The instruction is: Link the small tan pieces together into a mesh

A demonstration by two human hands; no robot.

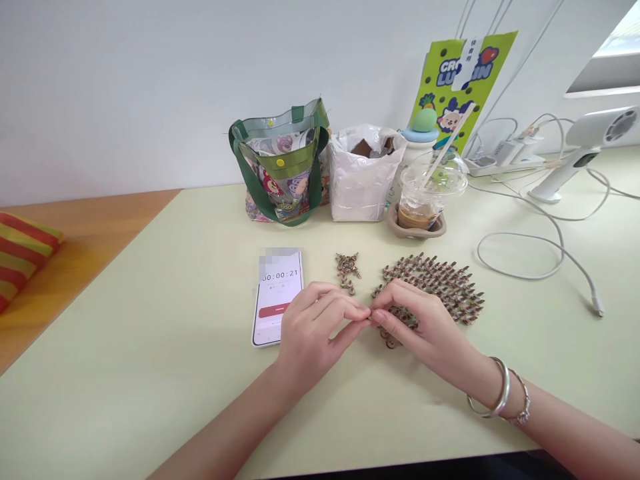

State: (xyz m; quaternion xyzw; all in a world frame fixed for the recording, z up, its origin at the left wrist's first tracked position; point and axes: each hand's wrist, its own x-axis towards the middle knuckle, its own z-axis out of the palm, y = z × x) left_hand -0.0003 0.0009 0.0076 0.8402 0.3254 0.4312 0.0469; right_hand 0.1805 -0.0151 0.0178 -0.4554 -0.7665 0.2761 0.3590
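Note:
My left hand [323, 323] and my right hand [417, 320] meet fingertip to fingertip in front of me. Both are closed in a pinch around one tiny dark piece [370, 315], mostly hidden by the fingers; it looks like a small screw. Under and behind my right hand spreads a large cluster of small bronze screw-like pieces [445, 287], many standing point up. Beyond my fingertips lies a smaller group of similar pieces [347, 267]. A phone [270, 330] showing a timer at 00:00:21 lies beside my left hand, which covers part of it.
Along the wall stand a clear bag with green straps [283, 167], a white plastic-lined bag [363, 190], a bottle [415, 150], and a drink cup [420, 200] in a cardboard holder [415, 230]. A white cable [560, 247] loops at right near a small fan [565, 170].

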